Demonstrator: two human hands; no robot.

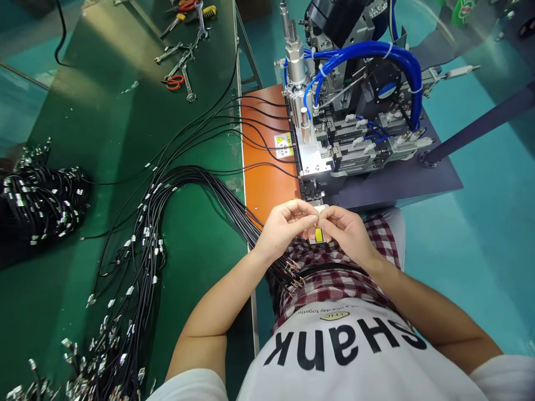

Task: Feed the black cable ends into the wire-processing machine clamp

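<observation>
My left hand (289,225) and my right hand (348,231) meet fingertip to fingertip in front of the machine (307,153), above my lap. Both pinch at the same spot, and the thing between the fingertips is too small and covered to name. Just below the fingers shows a pale plate with a yellow label (319,235). Beside my left wrist a thick bundle of black cables (234,206) runs off the table, its bare coloured wire ends (295,273) lying on my lap. Several single black cables (263,114) lead across an orange plate (267,192) into the machine's left side.
The green table (200,245) stretches along the left. On it lie more cables with metal connectors (108,340), a coiled cable heap (45,200), wrenches (188,83), red-handled scissors (173,83) and other hand tools. Blue air hoses (376,53) arch over the machine. A dark post (480,122) stands right.
</observation>
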